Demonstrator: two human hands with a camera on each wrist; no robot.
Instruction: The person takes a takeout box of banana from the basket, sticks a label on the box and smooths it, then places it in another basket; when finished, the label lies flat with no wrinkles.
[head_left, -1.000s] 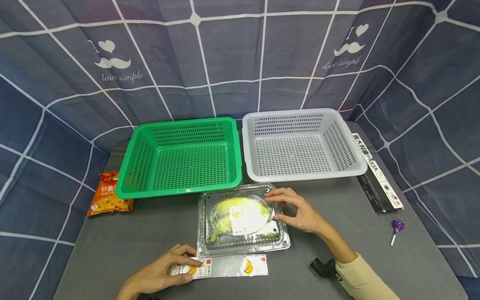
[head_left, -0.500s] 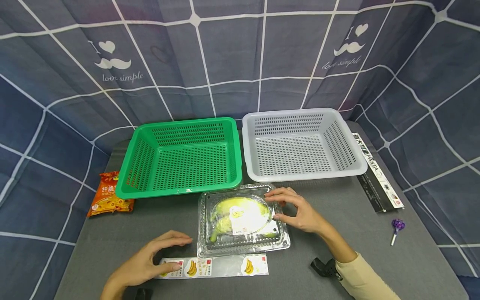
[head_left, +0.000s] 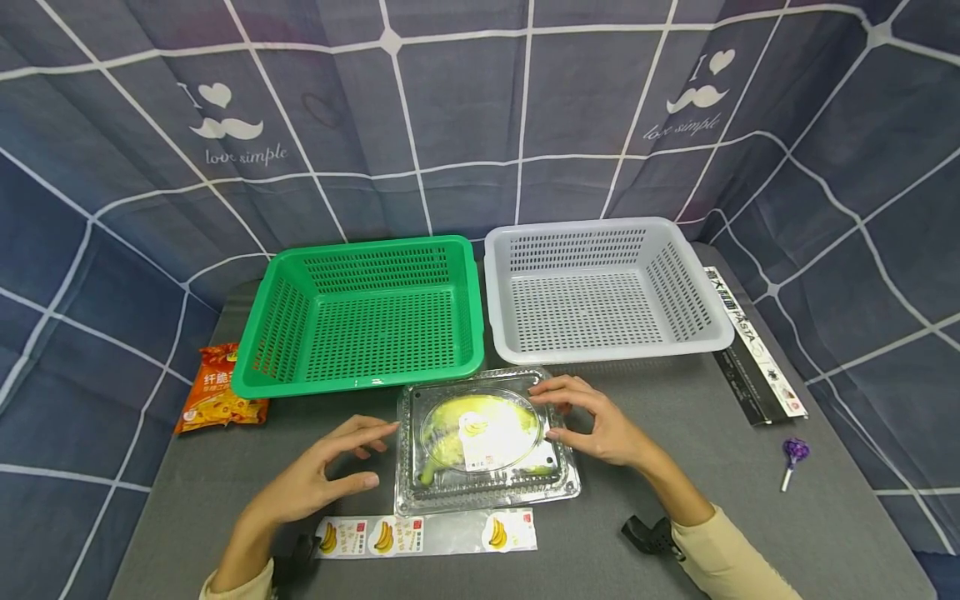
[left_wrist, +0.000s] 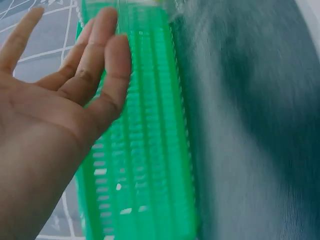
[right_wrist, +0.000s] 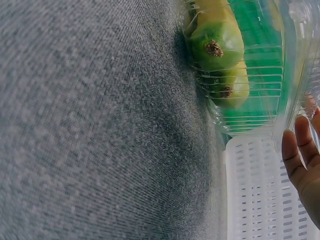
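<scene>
A clear plastic clamshell box (head_left: 408, 492) with bananas (head_left: 442, 446) inside sits on the table, a white banana label (head_left: 480, 450) on its lid. My right hand (head_left: 592, 421) rests at the lid's right side, fingers on top and thumb spread near the label; the right wrist view shows fingers (right_wrist: 304, 142) along the box edge. My left hand (head_left: 322, 467) is at the box's left edge, fingers loosely extended and holding nothing, fingertips right at the rim. Below the box lies a strip of banana stickers (head_left: 450, 533) on clear backing, with a bare stretch between stickers.
A green basket (head_left: 360, 383) stands behind the box at left, a light grey basket (head_left: 615, 354) at right. An orange snack bag (head_left: 217, 392) lies far left. At right are a black-and-white pasta box (head_left: 757, 358) and a purple lollipop (head_left: 795, 452).
My left hand has lifted off the sticker strip, moved left and then forward to the box's left edge. The strip's left end is now uncovered. My right hand has stayed in place.
</scene>
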